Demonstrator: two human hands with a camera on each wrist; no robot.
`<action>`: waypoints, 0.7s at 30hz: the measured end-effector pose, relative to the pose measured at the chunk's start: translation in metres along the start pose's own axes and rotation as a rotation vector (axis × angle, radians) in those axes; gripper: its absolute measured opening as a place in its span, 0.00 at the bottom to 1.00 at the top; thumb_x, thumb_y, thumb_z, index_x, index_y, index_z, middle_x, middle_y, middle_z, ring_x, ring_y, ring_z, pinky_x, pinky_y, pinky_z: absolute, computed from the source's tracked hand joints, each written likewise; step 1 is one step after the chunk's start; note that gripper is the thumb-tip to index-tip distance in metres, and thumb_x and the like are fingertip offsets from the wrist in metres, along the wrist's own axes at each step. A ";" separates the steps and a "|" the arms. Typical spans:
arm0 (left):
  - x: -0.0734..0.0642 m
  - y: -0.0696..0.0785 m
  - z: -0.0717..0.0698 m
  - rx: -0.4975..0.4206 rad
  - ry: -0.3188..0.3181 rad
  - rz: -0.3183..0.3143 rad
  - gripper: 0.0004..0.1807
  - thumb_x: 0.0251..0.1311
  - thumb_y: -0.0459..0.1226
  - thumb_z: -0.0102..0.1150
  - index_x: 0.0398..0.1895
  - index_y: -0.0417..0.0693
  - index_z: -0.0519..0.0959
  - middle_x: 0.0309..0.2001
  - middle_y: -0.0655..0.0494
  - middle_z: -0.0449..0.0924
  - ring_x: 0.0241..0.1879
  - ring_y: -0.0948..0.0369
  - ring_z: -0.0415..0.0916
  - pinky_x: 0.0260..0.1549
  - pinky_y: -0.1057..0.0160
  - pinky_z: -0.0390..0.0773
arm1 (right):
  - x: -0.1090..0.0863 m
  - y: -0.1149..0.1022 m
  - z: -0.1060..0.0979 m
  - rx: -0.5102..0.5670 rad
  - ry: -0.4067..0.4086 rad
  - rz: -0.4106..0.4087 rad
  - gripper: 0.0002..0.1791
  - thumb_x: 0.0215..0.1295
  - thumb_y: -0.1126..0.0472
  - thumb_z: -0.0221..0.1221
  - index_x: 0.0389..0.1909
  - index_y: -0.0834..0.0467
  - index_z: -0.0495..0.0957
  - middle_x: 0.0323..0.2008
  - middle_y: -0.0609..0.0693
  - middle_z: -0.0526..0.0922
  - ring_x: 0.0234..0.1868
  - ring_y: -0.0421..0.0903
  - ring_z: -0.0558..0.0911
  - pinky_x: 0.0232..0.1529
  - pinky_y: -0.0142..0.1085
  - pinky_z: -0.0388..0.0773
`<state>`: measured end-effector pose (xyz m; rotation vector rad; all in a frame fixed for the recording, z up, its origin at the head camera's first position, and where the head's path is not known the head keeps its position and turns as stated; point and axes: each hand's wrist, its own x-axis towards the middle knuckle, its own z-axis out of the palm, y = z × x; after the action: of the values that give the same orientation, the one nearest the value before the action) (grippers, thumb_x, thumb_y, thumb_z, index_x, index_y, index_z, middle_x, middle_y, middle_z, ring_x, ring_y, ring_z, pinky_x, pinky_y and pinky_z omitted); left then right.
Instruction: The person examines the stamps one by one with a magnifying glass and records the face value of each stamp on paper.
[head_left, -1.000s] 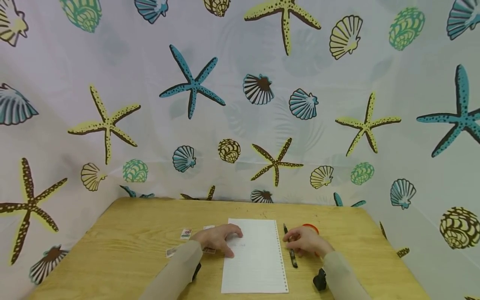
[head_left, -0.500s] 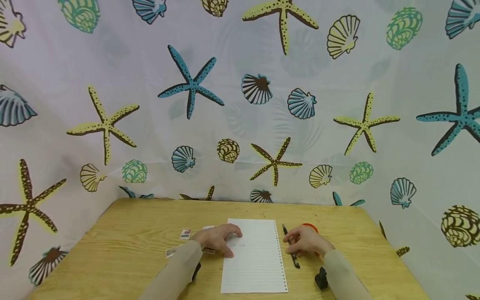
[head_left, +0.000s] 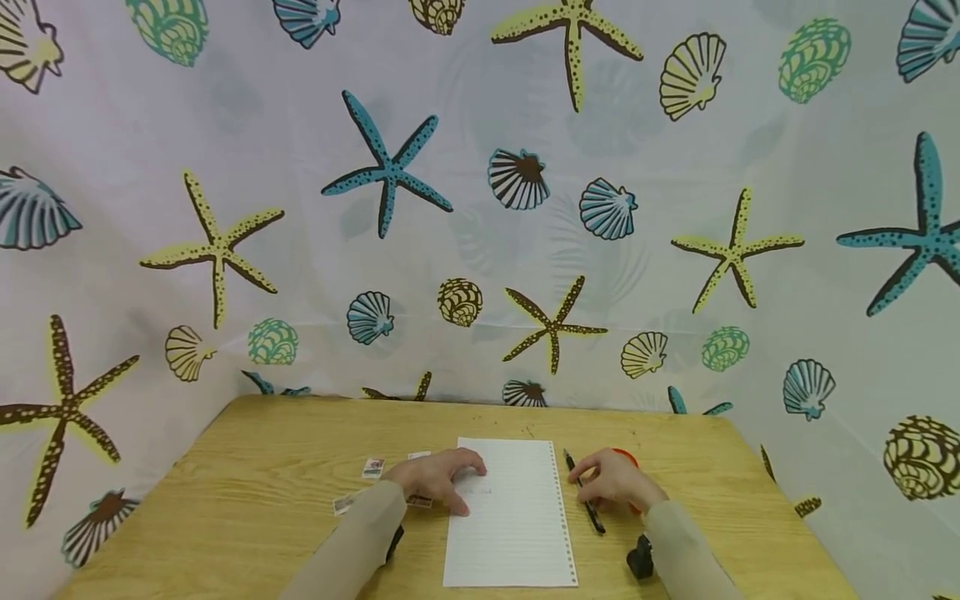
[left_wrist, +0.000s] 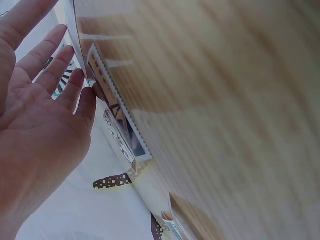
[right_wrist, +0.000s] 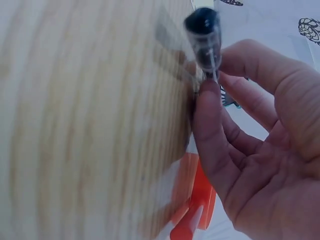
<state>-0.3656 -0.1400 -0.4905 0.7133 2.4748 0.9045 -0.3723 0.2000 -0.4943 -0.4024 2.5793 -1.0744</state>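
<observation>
A sheet of lined, hole-punched paper point(head_left: 510, 533) lies on the table with a faint line of handwriting on it. My left hand point(head_left: 433, 477) rests at its left edge, fingers extended and thumb spread, holding nothing; the left wrist view shows the open palm point(left_wrist: 45, 115). Beside the paper's right edge, my right hand point(head_left: 617, 482) pinches a black pen point(head_left: 593, 518) between thumb and fingers. In the right wrist view, the pen's dark end point(right_wrist: 202, 30) points toward the camera. Several postage stamps lie around my left hand, including one stamp point(head_left: 372, 467) beyond it.
A red object with a curved rim point(head_left: 627, 456) lies behind my right hand, mostly hidden; in the right wrist view its orange-red part point(right_wrist: 202, 195) shows. The wooden table point(head_left: 247, 492) ends at a shell-and-starfish patterned curtain point(head_left: 465, 242).
The pen has shifted and turned slightly within the right fingers, its near end swinging right. My left hand and the paper stay in place.
</observation>
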 end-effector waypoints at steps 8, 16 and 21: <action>0.000 -0.001 -0.001 0.023 -0.004 0.009 0.31 0.48 0.36 0.76 0.57 0.53 0.75 0.72 0.48 0.61 0.74 0.47 0.53 0.69 0.43 0.58 | -0.003 -0.004 -0.003 0.012 -0.010 0.027 0.14 0.53 0.66 0.69 0.42 0.55 0.86 0.24 0.49 0.84 0.18 0.41 0.78 0.25 0.37 0.80; 0.001 -0.001 -0.001 0.029 0.007 -0.013 0.31 0.47 0.37 0.77 0.56 0.55 0.76 0.72 0.50 0.62 0.74 0.47 0.54 0.69 0.43 0.59 | -0.009 -0.007 -0.011 0.066 -0.081 0.012 0.16 0.57 0.67 0.66 0.47 0.59 0.84 0.30 0.52 0.86 0.20 0.42 0.78 0.27 0.37 0.81; 0.001 0.000 0.000 -0.006 0.004 -0.020 0.30 0.47 0.35 0.77 0.55 0.55 0.76 0.72 0.50 0.62 0.74 0.47 0.54 0.69 0.43 0.58 | -0.010 -0.001 -0.012 0.158 -0.142 -0.007 0.21 0.58 0.69 0.65 0.54 0.61 0.81 0.32 0.52 0.84 0.23 0.42 0.78 0.28 0.36 0.81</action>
<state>-0.3664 -0.1398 -0.4905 0.6843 2.4769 0.9069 -0.3674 0.2110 -0.4835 -0.4328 2.3524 -1.1962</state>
